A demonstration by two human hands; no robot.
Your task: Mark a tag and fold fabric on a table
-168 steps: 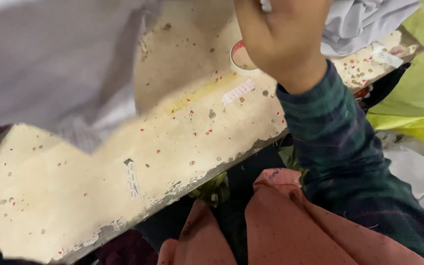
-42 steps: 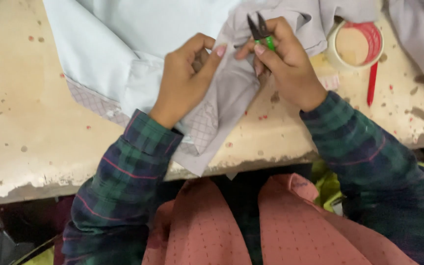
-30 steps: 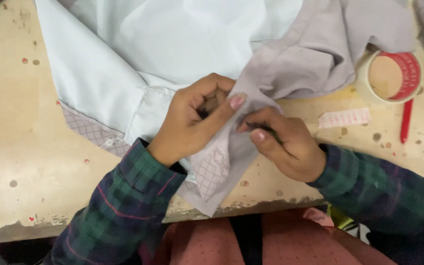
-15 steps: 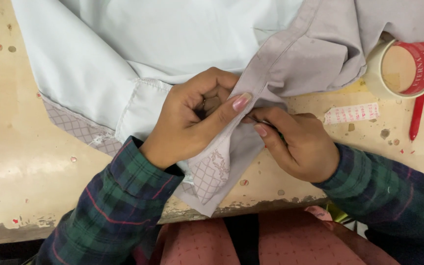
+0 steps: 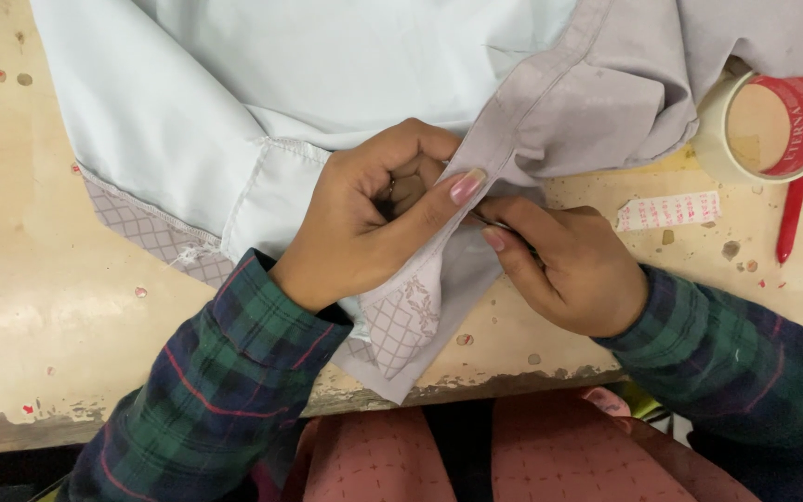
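A pale blue garment (image 5: 327,74) lies spread on the worn beige table (image 5: 48,307), joined to a lilac-grey fabric part (image 5: 597,102) with a checked, embroidered edge (image 5: 401,325) hanging over the table's front. My left hand (image 5: 364,232) pinches the seam of the lilac-grey fabric between thumb and fingers. My right hand (image 5: 569,270) is closed just to its right, fingertips at the same seam. It grips small thread snips (image 5: 483,220). Only a thin metal tip shows; the rest is hidden in the fist.
A roll of tape (image 5: 773,125) with a red inner ring stands at the right edge, partly under the fabric. A red pen (image 5: 790,218) lies below it, and a small printed paper strip (image 5: 668,210) lies left of the pen. The table's chipped front edge (image 5: 513,379) runs above my lap.
The garment came down from being held up and now lies on the table. The snips, raised at the fabric earlier, have sunk into my right fist at the seam. The view has moved closer.
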